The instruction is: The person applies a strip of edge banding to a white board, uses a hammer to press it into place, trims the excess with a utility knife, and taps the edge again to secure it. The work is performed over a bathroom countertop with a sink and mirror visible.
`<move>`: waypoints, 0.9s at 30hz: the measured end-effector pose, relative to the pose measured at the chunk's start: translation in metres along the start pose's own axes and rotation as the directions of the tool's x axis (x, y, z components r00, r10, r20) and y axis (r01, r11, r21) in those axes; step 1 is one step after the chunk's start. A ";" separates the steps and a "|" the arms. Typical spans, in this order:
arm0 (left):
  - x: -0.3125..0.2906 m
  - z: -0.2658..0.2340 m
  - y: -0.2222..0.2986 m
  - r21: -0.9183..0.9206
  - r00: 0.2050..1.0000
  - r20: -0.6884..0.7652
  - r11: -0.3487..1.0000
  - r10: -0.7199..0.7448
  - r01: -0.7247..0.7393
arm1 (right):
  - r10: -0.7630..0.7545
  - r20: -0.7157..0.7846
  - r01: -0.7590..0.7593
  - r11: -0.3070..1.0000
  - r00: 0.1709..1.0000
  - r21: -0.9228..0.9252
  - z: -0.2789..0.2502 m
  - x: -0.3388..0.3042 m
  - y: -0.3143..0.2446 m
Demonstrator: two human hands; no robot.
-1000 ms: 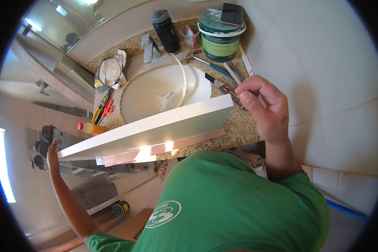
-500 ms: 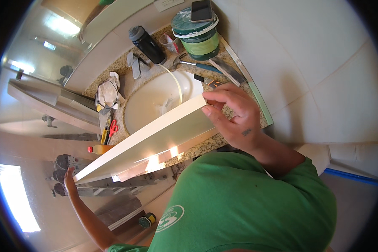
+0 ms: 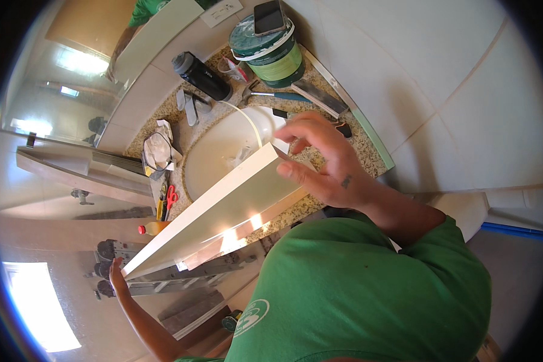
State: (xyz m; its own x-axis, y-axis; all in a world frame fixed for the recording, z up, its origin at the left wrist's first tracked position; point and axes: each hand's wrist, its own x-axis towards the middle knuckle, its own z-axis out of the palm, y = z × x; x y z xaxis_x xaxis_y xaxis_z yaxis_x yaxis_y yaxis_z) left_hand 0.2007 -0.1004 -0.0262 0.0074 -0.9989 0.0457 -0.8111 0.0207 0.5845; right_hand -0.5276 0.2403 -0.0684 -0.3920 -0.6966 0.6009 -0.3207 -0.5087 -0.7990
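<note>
A long, pale board (image 3: 193, 220) with a smooth side stands on edge, slanting across the front of the sink. At its far left end, my left hand (image 3: 118, 276) supports the end, with fingers upright against it; part of the grip is hidden. My right hand (image 3: 330, 160) is around the near right corner, with thumb and fingers spread apart. The right fingers stand clear of the top edge, while the thumb is close to the board's side; whether it touches, I cannot tell. Behind the board is the white oval sink (image 3: 214, 142) with a pale strip curving over it.
On the granite counter (image 3: 371, 145) are a black bottle (image 3: 202, 75), a lidded green bucket (image 3: 271, 57) bearing a phone (image 3: 269, 18), a hammer (image 3: 277, 95), a sanding block (image 3: 320, 98) and red scissors (image 3: 172, 196). A ladder (image 3: 181, 277) lies beyond the board's left end. A mirror (image 3: 72, 72) hangs behind.
My right fingers have lifted off the board's corner and spread apart. My left hand stays at the far end. The whole view has shifted slightly.
</note>
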 end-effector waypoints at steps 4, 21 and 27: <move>-0.002 0.002 0.004 -0.020 1.000 0.006 1.000 -0.017 0.017 | 0.290 0.270 -0.376 0.852 0.918 0.363 0.010 0.004 0.005; -0.009 0.004 0.012 -0.026 1.000 -0.004 1.000 0.012 -0.012 | 0.430 0.448 -0.608 0.384 0.784 0.696 0.012 0.017 0.049; -0.011 0.006 0.020 -0.033 1.000 -0.012 0.999 -0.009 0.008 | 0.521 0.128 -0.483 0.632 0.844 0.606 0.017 0.018 0.036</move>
State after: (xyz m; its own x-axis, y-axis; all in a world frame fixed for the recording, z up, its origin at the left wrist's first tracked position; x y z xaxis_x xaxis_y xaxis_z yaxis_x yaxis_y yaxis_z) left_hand 0.1807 -0.0897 -0.0201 0.0218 -0.9985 0.0504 -0.7914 0.0136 0.6112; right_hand -0.5318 0.2007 -0.0870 -0.3878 -0.9176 0.0873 0.5088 -0.2921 -0.8098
